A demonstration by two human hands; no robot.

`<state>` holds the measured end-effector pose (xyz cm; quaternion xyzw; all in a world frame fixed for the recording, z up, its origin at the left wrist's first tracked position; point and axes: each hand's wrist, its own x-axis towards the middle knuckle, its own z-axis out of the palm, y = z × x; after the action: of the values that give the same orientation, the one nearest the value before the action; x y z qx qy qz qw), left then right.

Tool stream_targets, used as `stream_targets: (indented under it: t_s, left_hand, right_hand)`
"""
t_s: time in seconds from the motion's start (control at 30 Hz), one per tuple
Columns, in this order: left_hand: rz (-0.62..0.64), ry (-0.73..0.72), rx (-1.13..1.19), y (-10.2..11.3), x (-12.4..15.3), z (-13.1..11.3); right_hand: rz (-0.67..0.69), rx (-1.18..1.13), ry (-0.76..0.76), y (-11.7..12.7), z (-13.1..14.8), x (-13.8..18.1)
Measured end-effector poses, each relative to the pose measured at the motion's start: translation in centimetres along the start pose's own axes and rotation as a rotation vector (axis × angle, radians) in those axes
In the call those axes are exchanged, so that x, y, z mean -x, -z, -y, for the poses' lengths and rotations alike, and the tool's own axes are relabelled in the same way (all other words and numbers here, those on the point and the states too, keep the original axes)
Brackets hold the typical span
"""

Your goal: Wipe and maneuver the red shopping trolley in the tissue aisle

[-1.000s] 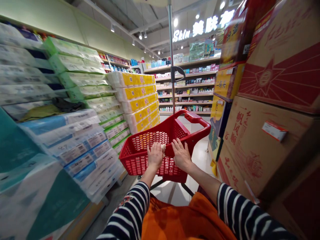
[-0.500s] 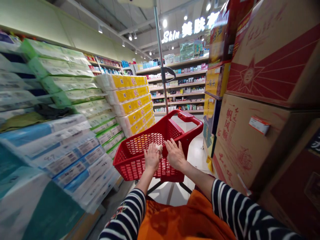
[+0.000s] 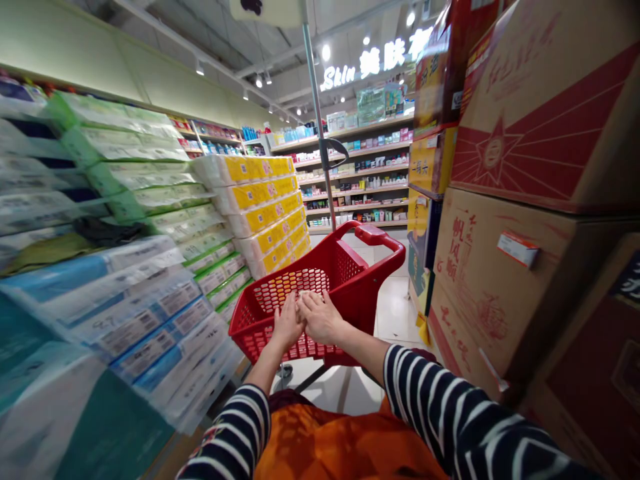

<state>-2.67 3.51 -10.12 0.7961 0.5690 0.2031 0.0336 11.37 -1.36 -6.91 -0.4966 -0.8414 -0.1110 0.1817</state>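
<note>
A red plastic shopping cart (image 3: pixel 357 310) with a perforated basket stands right in front of me. Both hands meet at the near rim of its basket. My left hand (image 3: pixel 289 324) is closed round a small, pale, crumpled cloth (image 3: pixel 303 294), of which only a bit shows. Over the same cloth my right hand (image 3: pixel 321 320) has its fingers bent, touching the left fingers. What lies under the palms is hidden.
Tissue packs with yellow labels (image 3: pixel 267 217) and green-wrapped packs (image 3: pixel 137 170) are stacked left of the cart. Tall cardboard cartons (image 3: pixel 493 267) line the right. Shelves of cosmetics (image 3: pixel 370 180) stand beyond, and a metal pole (image 3: pixel 316 80) rises behind the cart.
My right hand has moved left, from spread fingers beside the cart's side onto the cloth. My left hand has shifted slightly left and down, and the hands now touch.
</note>
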Motion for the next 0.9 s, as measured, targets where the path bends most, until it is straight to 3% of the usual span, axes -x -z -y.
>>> stream_targets:
  t_s: [0.2, 0.33, 0.57, 0.67, 0.77, 0.9]
  left_hand:
    - [0.054, -0.019, -0.088, 0.8, 1.4, 2.0]
    - [0.03, -0.036, -0.143, 0.4, 1.7, 1.8]
    - [0.001, -0.052, -0.167, 0.3, 1.8, 1.4]
    - [0.013, -0.035, -0.183, 0.3, 1.8, 1.0]
    - [0.024, -0.006, -0.201, 0.2, 1.7, 0.6]
    - [0.043, 0.03, -0.221, 0.3, 1.6, 0.2]
  right_hand:
    - [-0.071, 0.111, 0.001, -1.4, -0.1, -1.3]
    - [-0.143, 0.133, 0.018, -1.4, -2.9, -0.2]
    - [-0.37, 0.268, -0.152, 4.9, -11.6, 5.2]
    - [-0.449, 0.305, -0.253, 6.6, -13.6, 6.4]
    - [-0.459, 0.302, -0.299, 6.3, -13.3, 6.4]
    - [-0.401, 0.269, -0.184, 3.9, -10.5, 5.0]
